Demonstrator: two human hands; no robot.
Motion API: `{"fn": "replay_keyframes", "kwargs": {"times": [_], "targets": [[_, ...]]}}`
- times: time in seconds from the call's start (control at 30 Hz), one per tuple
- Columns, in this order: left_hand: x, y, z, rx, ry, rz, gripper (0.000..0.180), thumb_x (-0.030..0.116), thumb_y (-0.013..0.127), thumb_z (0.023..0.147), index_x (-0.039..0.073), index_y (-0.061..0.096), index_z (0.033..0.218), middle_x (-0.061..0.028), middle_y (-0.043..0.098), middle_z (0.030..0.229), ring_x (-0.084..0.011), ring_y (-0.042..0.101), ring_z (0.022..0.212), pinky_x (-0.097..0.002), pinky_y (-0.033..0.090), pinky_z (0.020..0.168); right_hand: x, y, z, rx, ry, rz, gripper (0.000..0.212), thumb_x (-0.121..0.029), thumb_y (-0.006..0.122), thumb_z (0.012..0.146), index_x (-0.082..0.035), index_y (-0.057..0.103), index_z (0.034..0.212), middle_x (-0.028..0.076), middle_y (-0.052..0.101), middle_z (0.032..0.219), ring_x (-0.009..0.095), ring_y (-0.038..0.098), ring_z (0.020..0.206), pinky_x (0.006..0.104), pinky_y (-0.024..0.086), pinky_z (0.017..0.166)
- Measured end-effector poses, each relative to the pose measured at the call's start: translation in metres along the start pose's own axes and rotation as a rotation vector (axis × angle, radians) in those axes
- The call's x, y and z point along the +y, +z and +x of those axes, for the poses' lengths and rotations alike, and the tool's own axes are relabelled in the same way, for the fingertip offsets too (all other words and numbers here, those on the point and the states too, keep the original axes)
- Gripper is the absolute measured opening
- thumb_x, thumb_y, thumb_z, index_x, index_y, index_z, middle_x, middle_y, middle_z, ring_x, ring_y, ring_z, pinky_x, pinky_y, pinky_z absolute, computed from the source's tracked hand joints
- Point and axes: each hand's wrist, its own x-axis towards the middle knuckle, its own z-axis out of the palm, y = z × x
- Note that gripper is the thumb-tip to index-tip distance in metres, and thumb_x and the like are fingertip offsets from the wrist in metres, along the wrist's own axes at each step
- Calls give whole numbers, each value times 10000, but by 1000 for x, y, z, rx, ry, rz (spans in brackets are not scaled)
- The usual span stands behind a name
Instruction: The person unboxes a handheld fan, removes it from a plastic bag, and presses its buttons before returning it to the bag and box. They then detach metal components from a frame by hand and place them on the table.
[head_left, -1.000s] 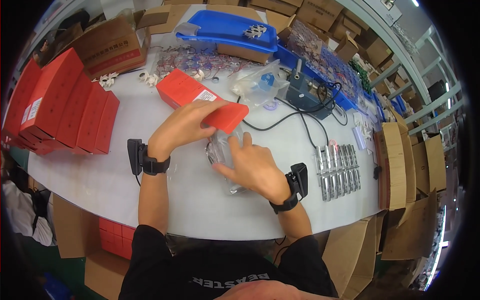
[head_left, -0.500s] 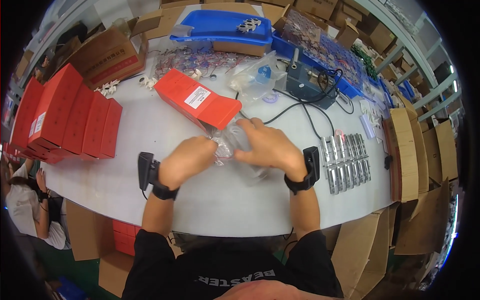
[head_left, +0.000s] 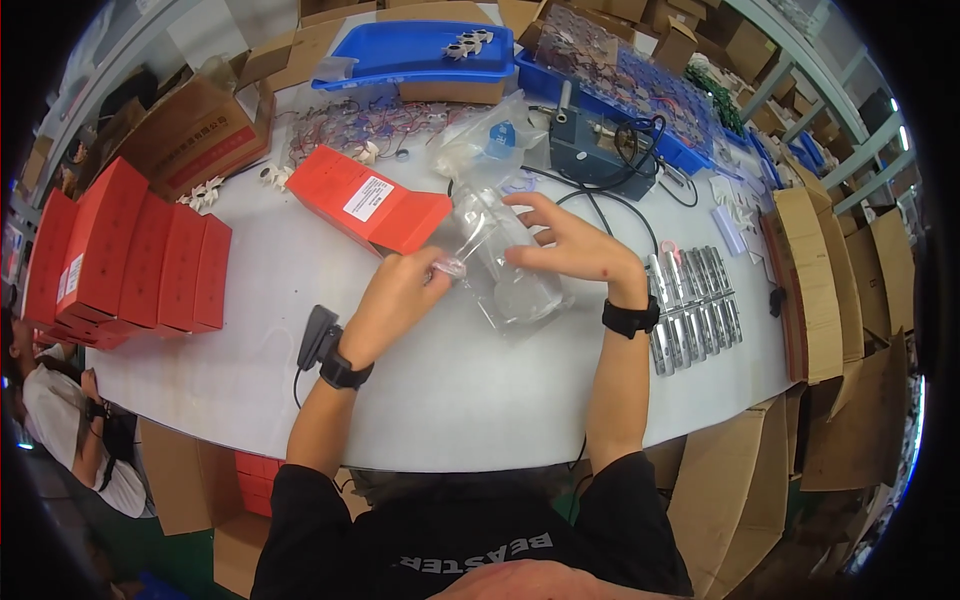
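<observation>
My left hand (head_left: 400, 298) is closed, with thumb and fingers pinching the edge of a small clear plastic piece (head_left: 452, 267), perhaps a bag. To its right lies crinkled clear plastic packaging (head_left: 515, 290), transparent and glossy. Over the right side of that packaging is my right hand (head_left: 575, 245), its fingers apart and curved, gripping nothing that shows. A red box (head_left: 360, 195) with a white label lies just beyond my left hand, its near end flap toward me. Behind the packaging sits another clear plastic bag (head_left: 485, 140) with a blue mark.
Red boxes (head_left: 120, 250) stand in a row at the left. Silver metal tubes (head_left: 695, 310) lie in two rows at the right. A dark blue-grey device (head_left: 600, 155) with black cables stands at the back, near blue trays (head_left: 420, 55). Cardboard boxes (head_left: 810, 290) line the right edge.
My hands have moved apart, the right one lifting off and opening while the left keeps its pinch. The clear packaging now lies spread between them. The whole view has shifted slightly.
</observation>
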Motion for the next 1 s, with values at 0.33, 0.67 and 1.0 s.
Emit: {"fn": "replay_keyframes", "kwargs": {"times": [0.33, 0.67, 1.0], "targets": [[32, 33, 5, 191, -370, -1484, 257, 121, 544, 1009, -4, 595, 1227, -74, 697, 1056, -186, 679, 923, -354, 574, 803, 22, -20, -7, 228, 25, 283, 710, -359, 688, 905, -189, 379, 1521, 171, 541, 1386, 212, 558, 1154, 311, 472, 890], [29, 28, 9, 398, -147, -1149, 278, 123, 624, 998, -1, 574, 1241, -69, 692, 1099, -127, 655, 996, -292, 532, 816, -2, 9, 9, 145, -73, 447, 698, -391, 644, 938, -162, 370, 1538, 128, 500, 1437, 162, 510, 1168, 267, 427, 900], [31, -2, 3, 354, -157, -1283, 165, 23, 677, 933, -2, 639, 1091, -59, 680, 1061, -97, 636, 863, -268, 515, 754, -18, 22, 15, 223, -202, 457, 638, -290, 627, 982, -48, 380, 1518, 114, 466, 1482, 203, 493, 1294, 339, 431, 1033]]}}
